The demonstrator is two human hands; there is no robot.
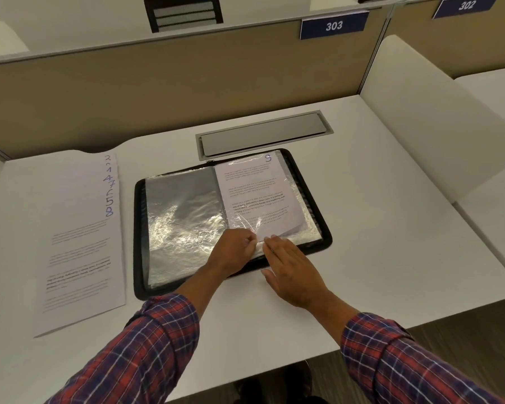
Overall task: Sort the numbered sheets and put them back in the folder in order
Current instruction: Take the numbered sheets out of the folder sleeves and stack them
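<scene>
While the black folder [139,228] lies open flat at the middle of the white desk [391,228], both hands work at its near edge. Left hand [239,249]: fingers curled, pinching the lower edge of the clear pocket [274,225] on the folder's right-hand page. Right hand [292,269]: fingers straight and close together, palm down, fingertips touching that same lower edge just beside the left hand's knuckles; it grips nothing. Inside this pocket sits a numbered sheet [254,193], printed text facing up, with a handwritten blue mark at its far right corner that reads as a 5 or an S; cannot tell which. The sheet's near right corner looks slightly lifted or curled under the plastic. The left-hand pocket [181,211] is crinkled and throws strong glare, with dark backing showing through it. Well apart, on the left side of the desk, lies a stack of sheets [79,228], fanned so the blue handwritten numbers step down its right margin; 4, 7, 5 and 8 are legible, the ones farther up are hard to read. The top sheet there carries blocks of printed text. Beyond the folder, just past its far edge, a grey metal cover plate [263,135] is set into the desk. A tan partition [158,91] stands behind, with a blue label [333,25] marked 303. Both forearms wear red-and-blue plaid sleeves [146,351].
</scene>
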